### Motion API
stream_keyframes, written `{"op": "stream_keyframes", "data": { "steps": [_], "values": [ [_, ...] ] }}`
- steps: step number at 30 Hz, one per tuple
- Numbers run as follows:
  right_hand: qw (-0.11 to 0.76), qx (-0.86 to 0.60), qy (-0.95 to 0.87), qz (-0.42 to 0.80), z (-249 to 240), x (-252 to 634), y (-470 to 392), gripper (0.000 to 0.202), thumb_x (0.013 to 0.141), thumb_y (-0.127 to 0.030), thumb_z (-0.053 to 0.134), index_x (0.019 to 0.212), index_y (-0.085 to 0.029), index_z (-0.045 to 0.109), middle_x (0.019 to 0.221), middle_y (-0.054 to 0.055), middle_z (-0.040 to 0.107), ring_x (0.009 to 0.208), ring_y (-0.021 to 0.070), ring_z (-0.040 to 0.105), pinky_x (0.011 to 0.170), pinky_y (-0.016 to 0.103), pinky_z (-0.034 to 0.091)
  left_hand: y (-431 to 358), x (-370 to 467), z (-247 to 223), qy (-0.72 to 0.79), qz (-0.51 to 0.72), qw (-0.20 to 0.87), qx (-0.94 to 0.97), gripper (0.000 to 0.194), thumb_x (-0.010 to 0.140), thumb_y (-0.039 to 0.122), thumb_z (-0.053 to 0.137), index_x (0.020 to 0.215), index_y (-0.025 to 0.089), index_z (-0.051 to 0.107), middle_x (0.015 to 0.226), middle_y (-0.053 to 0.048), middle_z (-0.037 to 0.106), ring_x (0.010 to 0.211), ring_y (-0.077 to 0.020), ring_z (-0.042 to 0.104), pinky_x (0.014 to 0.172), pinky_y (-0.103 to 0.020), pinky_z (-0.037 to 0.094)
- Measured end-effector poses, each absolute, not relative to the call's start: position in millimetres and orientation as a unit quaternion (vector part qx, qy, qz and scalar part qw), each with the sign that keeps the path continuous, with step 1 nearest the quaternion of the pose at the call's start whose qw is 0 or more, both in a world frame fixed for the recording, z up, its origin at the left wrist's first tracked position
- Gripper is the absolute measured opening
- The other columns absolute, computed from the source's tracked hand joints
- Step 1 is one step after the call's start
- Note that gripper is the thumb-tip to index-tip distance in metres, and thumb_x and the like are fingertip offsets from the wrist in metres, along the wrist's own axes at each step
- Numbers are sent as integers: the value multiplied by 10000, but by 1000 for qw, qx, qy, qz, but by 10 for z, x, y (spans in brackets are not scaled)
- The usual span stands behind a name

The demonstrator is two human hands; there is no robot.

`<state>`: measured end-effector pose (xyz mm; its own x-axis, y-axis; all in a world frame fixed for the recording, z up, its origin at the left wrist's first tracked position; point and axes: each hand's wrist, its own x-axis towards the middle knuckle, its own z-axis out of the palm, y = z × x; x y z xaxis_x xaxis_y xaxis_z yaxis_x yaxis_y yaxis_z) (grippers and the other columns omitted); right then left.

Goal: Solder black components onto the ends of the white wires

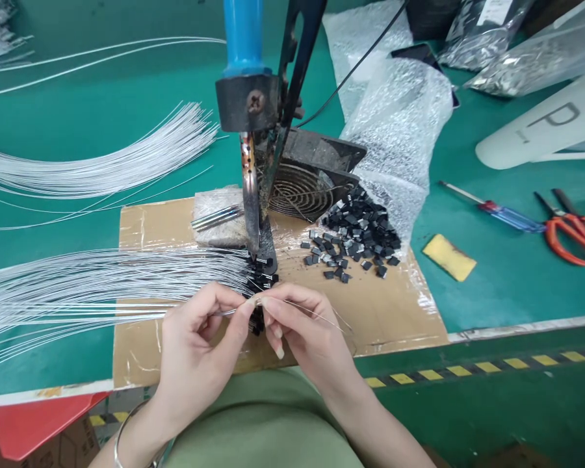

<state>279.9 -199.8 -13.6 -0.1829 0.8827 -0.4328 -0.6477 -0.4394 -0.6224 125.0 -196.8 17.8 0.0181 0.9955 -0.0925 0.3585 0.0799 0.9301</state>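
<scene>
My left hand (205,344) is closed in a pinch around the end of a white wire (227,312). Its fingertips meet those of my right hand (305,325), also pinched, over a tiny part mostly hidden between them. A thin solder wire (316,313) runs out of my right hand's grip toward the lower right. Just above both hands, the soldering iron (249,188) hangs tip down from a stand with a blue handle. Beside the tip lies a bundle of white wires (175,273) with small black connectors (259,281) on their ends.
Loose black connectors (363,224) are heaped on the cardboard (394,305), near a small fan (302,188). Farther right lie a yellow sponge (449,257), a screwdriver (509,214) and orange-handled scissors (572,237). More white wires (107,172) lie at left; bubble wrap (394,130) is behind.
</scene>
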Motion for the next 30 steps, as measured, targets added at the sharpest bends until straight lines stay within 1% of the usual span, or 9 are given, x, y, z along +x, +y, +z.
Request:
{"op": "stream_keyframes", "data": {
  "steps": [3, 12, 16, 21, 24, 27, 30],
  "values": [
    [508, -391, -147, 753, -137, 2786, -1997, 124, 809, -317, 866, 782, -197, 851, 599, -24, 649, 422, 53, 531, 398, 161, 451, -1978, 1257, 171, 589, 363, 436, 575, 139, 947, 232, 704, 812, 200, 714, 647, 26, 637, 553, -97, 509, 491, -231, 331],
    [529, -385, -119, 747, -141, 2738, -2007, 100, 798, -302, 867, 787, -203, 862, 584, -35, 629, 413, 45, 527, 392, 150, 444, -2011, 1380, 165, 618, 400, 413, 536, 139, 921, 222, 714, 784, 198, 712, 652, 29, 667, 566, -92, 539, 513, -217, 361],
    [547, -380, -111, 738, -142, 2709, -2010, 98, 789, -296, 880, 777, -199, 865, 595, -32, 638, 426, 41, 534, 397, 138, 461, -2010, 1364, 127, 605, 408, 413, 545, 135, 929, 208, 709, 795, 193, 705, 625, 35, 643, 524, -84, 496, 482, -213, 341],
    [556, -380, -110, 731, -147, 2685, -2021, 96, 802, -296, 878, 782, -203, 867, 596, -37, 636, 431, 38, 551, 423, 133, 494, -2010, 1371, 85, 591, 425, 419, 542, 124, 941, 199, 704, 816, 194, 703, 619, 35, 651, 500, -77, 475, 469, -207, 336],
    [552, -383, -114, 732, -149, 2694, -2021, 127, 817, -336, 873, 830, -210, 874, 639, -26, 658, 457, 50, 570, 427, 146, 517, -2005, 1409, 119, 606, 432, 428, 513, 130, 932, 198, 711, 803, 189, 704, 635, 28, 671, 497, -68, 459, 470, -204, 326],
    [546, -384, -135, 733, -160, 2715, -2027, 162, 837, -379, 860, 877, -223, 879, 681, -16, 682, 475, 66, 598, 430, 165, 537, -2001, 1437, 169, 617, 433, 436, 490, 140, 918, 187, 720, 780, 192, 701, 598, 47, 629, 491, -59, 419, 468, -197, 298],
    [545, -395, -175, 718, -181, 2730, -2048, 101, 853, -334, 858, 886, -241, 879, 681, -24, 700, 453, 61, 620, 450, 162, 544, -2002, 1433, 185, 621, 435, 442, 480, 142, 920, 196, 723, 780, 196, 698, 589, 58, 604, 492, -57, 394, 473, -202, 279]
  ]
}}
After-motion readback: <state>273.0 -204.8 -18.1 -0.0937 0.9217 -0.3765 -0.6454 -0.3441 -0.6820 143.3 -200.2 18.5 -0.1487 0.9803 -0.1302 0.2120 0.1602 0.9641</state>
